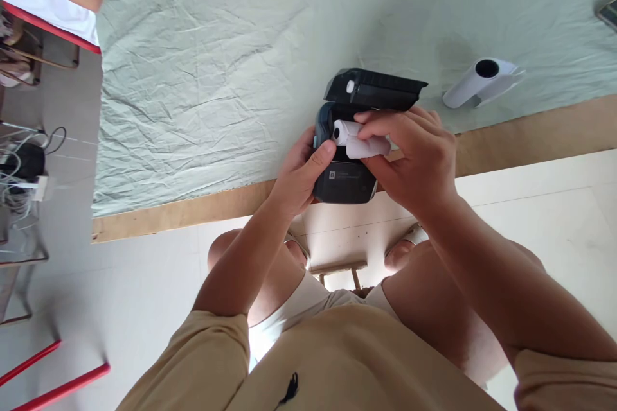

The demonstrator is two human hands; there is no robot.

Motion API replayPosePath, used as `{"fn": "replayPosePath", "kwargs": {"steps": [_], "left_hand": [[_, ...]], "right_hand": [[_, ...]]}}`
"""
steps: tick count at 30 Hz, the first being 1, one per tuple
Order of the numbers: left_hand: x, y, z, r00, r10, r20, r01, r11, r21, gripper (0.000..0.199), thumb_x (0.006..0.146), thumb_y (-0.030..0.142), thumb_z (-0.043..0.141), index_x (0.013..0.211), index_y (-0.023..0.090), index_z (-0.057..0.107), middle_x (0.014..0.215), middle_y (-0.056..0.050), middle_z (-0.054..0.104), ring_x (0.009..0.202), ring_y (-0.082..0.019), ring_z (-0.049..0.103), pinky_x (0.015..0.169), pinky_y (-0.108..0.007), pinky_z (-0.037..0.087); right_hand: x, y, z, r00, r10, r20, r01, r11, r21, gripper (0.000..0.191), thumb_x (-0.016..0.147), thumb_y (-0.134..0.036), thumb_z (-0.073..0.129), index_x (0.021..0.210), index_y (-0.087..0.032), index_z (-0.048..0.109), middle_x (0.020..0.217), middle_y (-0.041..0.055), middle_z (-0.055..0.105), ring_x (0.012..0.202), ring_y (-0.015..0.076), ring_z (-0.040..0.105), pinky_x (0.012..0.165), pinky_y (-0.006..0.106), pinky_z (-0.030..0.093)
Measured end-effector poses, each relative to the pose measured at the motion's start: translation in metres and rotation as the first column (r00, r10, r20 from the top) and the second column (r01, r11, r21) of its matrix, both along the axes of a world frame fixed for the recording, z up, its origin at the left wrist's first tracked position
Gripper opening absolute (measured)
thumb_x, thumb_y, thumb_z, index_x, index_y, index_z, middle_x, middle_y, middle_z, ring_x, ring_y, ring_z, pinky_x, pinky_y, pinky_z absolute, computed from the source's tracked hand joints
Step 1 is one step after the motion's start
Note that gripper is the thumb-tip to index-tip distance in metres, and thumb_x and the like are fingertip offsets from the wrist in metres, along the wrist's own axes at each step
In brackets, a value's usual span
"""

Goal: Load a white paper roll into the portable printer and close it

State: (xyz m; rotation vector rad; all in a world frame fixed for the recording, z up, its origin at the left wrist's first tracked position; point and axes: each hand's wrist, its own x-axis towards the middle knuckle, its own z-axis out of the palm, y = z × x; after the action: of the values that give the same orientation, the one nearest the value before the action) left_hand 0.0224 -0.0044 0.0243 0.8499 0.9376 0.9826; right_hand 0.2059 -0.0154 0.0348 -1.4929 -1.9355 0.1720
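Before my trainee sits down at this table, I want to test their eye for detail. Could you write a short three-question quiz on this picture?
1. Which hand has its fingers on the loose paper of the small white roll?
2. True or false: the lid of the black device is closed.
3. Where is the larger white roll?
A) On the floor
B) On the pale green cloth
C) Inside the black device

Key:
1. The right hand; the left hand holds the black device.
2. False; the lid is open.
3. B
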Motion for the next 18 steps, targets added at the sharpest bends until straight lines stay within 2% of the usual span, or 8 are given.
{"fn": "replayPosePath", "kwargs": {"steps": [4,7,10,13,18], "left_hand": [[-0.004,0.002,-0.003,0.999,-0.039,0.026,0.039,0.999,0.027,0.042,0.092,0.063,0.09,0.111,0.027,0.082,0.093,-0.003,0.083,0.071,-0.018,0.077,0.056,-0.027,0.061],[-0.006,0.003,-0.008,0.997,-0.054,0.062,0.051,0.998,0.038,0.044,0.095,0.065,0.087,0.115,0.026,0.082,0.095,-0.003,0.083,0.073,-0.019,0.08,0.059,-0.027,0.065],[-0.007,0.004,-0.011,0.993,-0.072,0.089,0.068,0.997,0.039,0.042,0.094,0.061,0.089,0.112,0.024,0.082,0.092,-0.003,0.083,0.073,-0.018,0.081,0.062,-0.027,0.066],[-0.008,0.004,-0.012,0.995,-0.064,0.081,0.06,0.997,0.054,0.042,0.094,0.061,0.09,0.111,0.023,0.083,0.088,-0.002,0.081,0.067,-0.014,0.075,0.058,-0.023,0.062],[-0.01,0.003,-0.014,0.994,-0.086,0.062,0.082,0.995,0.062,0.047,0.092,0.063,0.09,0.12,0.025,0.082,0.09,-0.002,0.078,0.061,-0.012,0.069,0.05,-0.022,0.056]], "right_hand": [[0.003,0.003,-0.003,1.0,0.008,-0.02,-0.008,1.0,0.005,0.022,0.103,-0.015,0.062,0.106,-0.031,0.076,0.127,0.0051,0.089,0.115,0.0312,0.082,0.102,0.052,0.058],[0.007,0.006,-0.006,0.997,0.069,-0.026,-0.068,0.996,0.055,0.019,0.102,-0.018,0.064,0.11,-0.03,0.077,0.124,0.0065,0.088,0.111,0.0325,0.082,0.099,0.052,0.056],[0.012,0.009,-0.006,0.989,0.147,-0.021,-0.143,0.982,0.122,0.016,0.101,-0.018,0.067,0.107,-0.03,0.076,0.116,0.0051,0.089,0.105,0.0303,0.081,0.092,0.048,0.054],[0.017,0.013,-0.003,0.978,0.205,-0.025,-0.198,0.967,0.162,0.017,0.097,-0.015,0.069,0.107,-0.028,0.073,0.105,0.0033,0.087,0.092,0.0257,0.079,0.082,0.043,0.052],[0.023,0.015,0.002,0.956,0.29,-0.034,-0.288,0.955,0.067,0.011,0.098,-0.02,0.071,0.107,-0.027,0.067,0.107,0.0051,0.088,0.087,0.0256,0.079,0.083,0.043,0.052]]}}
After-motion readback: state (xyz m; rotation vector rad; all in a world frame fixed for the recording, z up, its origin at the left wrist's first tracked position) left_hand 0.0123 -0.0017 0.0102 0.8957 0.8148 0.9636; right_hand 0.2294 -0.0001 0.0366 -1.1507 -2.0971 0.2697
